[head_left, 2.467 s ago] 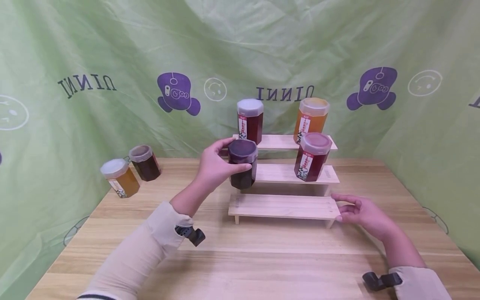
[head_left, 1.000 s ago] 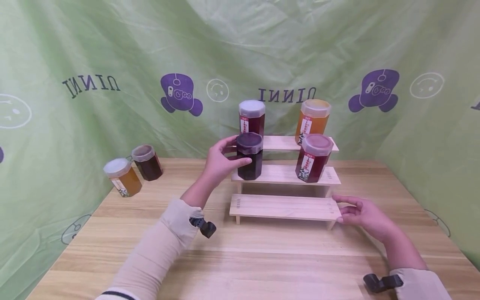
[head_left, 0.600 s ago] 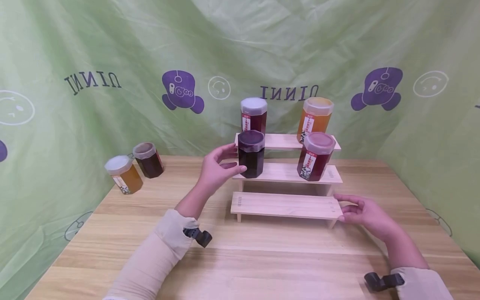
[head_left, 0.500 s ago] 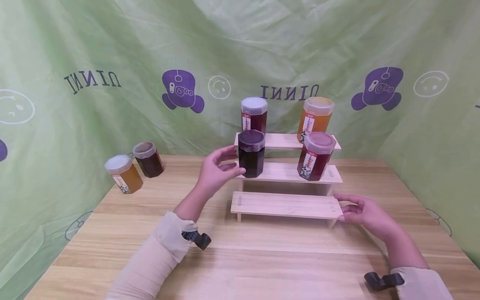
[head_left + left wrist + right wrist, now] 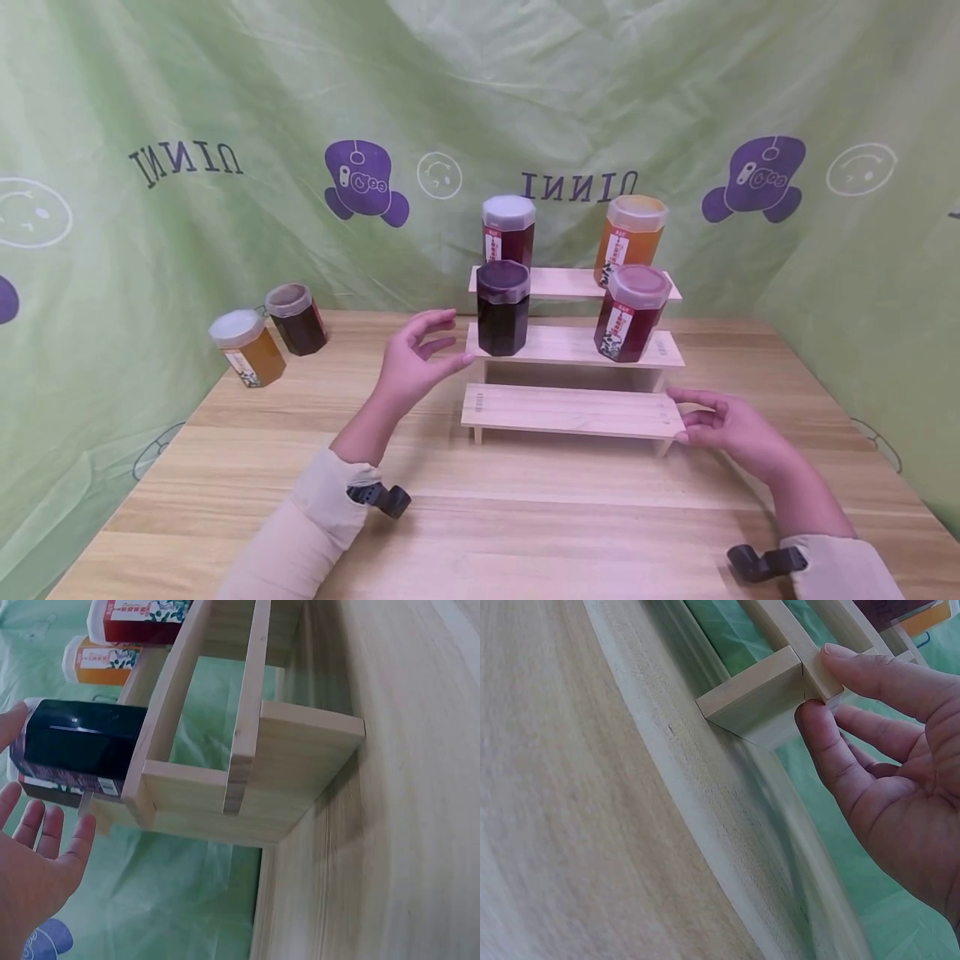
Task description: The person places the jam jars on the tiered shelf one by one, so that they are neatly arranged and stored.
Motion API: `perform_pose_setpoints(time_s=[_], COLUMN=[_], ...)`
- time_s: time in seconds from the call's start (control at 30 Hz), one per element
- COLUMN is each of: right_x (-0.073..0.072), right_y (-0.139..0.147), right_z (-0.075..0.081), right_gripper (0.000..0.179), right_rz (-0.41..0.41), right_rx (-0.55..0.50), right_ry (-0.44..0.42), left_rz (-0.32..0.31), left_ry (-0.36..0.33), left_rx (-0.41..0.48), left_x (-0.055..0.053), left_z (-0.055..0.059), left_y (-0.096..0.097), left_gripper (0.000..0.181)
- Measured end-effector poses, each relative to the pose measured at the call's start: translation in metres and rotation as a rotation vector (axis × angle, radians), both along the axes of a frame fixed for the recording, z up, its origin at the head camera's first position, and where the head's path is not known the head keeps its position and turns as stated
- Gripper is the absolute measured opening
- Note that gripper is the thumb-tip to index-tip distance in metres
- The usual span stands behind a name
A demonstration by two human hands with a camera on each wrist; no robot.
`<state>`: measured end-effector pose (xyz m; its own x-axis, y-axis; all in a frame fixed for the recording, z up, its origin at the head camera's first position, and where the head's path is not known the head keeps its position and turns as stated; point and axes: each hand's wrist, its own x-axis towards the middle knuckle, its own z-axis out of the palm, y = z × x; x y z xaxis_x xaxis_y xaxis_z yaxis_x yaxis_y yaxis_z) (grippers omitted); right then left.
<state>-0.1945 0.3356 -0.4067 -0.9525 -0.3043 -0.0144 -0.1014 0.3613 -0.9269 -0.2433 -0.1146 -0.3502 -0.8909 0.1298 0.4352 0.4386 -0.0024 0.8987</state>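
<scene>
A dark jar point(image 5: 503, 317) with a translucent lid stands upright at the left end of the middle step of a three-step wooden rack point(image 5: 570, 411). Just left of this jar, my left hand point(image 5: 414, 367) hovers with spread, relaxed fingers and holds nothing; a gap shows between fingertips and jar. In the left wrist view the dark jar point(image 5: 88, 742) lies beyond the fingers. My right hand point(image 5: 731, 429) pinches the right end of the lowest step. Up close in the right wrist view, thumb and finger meet around the board's corner point(image 5: 810, 667). A red jar point(image 5: 632, 321) occupies the middle step's right end.
On the top step stand a red jar point(image 5: 510, 229) at left and an orange jar point(image 5: 632, 237) at right. Another orange jar point(image 5: 258, 358) and a dark jar point(image 5: 300, 329) sit on the table's left side. A green curtain point(image 5: 300, 75) hangs behind.
My left hand has carried the dark jar up and right onto the middle step, let go, and drawn back left. My right hand keeps its place at the lowest step.
</scene>
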Motion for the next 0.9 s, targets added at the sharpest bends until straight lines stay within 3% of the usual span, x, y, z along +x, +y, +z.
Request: perform_pose_setpoints(time_s=[0.33,0.9], right_x=[0.000,-0.001], right_y=[0.001,0.001], right_z=[-0.003,-0.003], right_gripper=[0.068,0.067], right_rz=[0.022,0.020], right_rx=[-0.031,-0.026], right_ry=[0.018,0.015], left_rz=[0.014,0.155], left_ry=[0.038,0.049], left_rx=[0.026,-0.082], left_x=[0.007,0.013], left_z=[-0.006,-0.013], left_y=[-0.018,-0.052], left_gripper=[0.059,0.061])
